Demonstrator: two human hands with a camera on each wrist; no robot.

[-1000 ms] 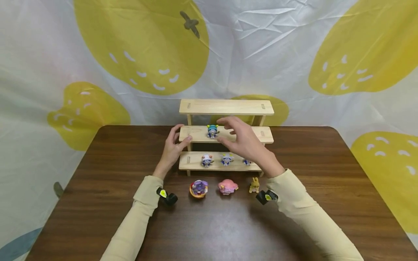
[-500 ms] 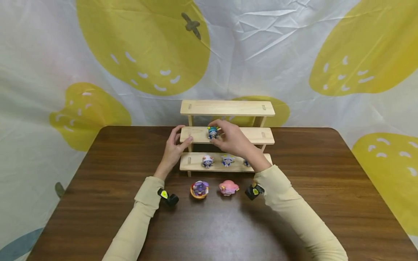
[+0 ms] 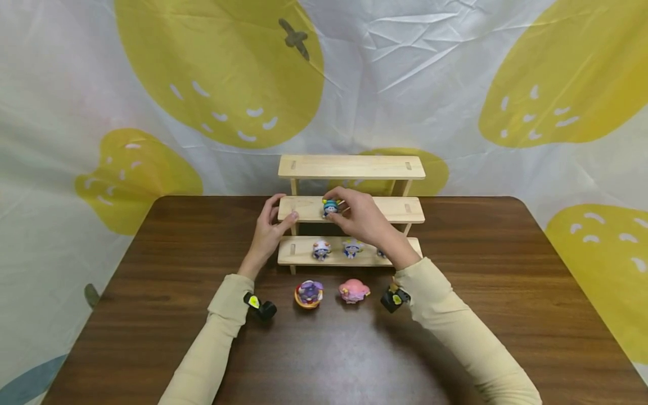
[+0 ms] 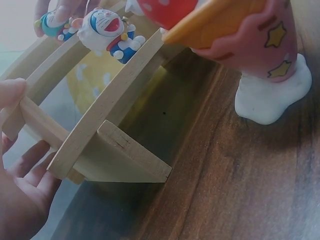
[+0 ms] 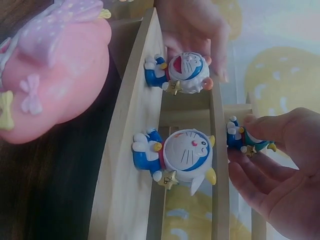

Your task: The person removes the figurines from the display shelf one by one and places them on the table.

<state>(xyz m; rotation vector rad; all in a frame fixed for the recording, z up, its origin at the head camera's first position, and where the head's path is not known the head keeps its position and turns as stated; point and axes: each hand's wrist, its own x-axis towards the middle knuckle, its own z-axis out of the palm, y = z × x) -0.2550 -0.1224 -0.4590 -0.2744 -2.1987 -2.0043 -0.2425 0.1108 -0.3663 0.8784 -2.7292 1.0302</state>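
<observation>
My right hand pinches a small blue-and-white cat figurine with a teal cap between thumb and fingers, on the middle tier of a three-tier wooden display shelf. In the right wrist view the same figurine lies within the fingertips. At the shelf's left end, my left hand grips the middle board, thumb on top. Along the bottom tier sit a white-capped figurine, a grey-capped one with yellow horns and a third, partly covered by the right arm.
On the brown table before the shelf stand a purple figure in an orange-rimmed cup and a pink round figure. A yellow figure is mostly hidden by the right wrist camera. Patterned cloth hangs behind.
My right hand has moved left from beside the teal-capped figurine and taken it between thumb and fingers. The figurine has shifted slightly. My left hand has kept its grip on the shelf.
</observation>
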